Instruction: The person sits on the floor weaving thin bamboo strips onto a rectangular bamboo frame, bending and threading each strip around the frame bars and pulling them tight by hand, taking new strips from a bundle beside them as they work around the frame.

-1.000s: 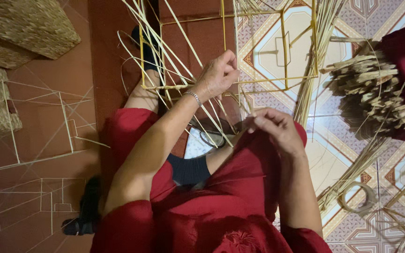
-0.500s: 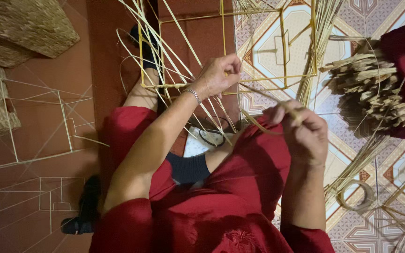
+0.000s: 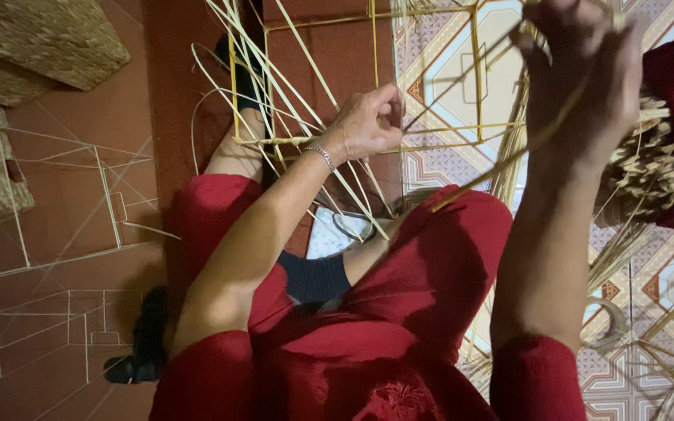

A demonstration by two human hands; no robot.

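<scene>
Your left hand (image 3: 370,125) is pinched shut on pale, flat straw strands (image 3: 306,101) at the near bar of a yellow wire frame (image 3: 473,78), a boxy skeleton of thin rods lying far of your red-clad knees. Your right hand (image 3: 583,70) is raised to the far right, closed on one long strand (image 3: 509,160) slanting down-left toward your lap. Woven baskets (image 3: 48,35) sit far left.

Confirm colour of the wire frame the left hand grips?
Yellow wire frame, left hand on it; head view.
</scene>
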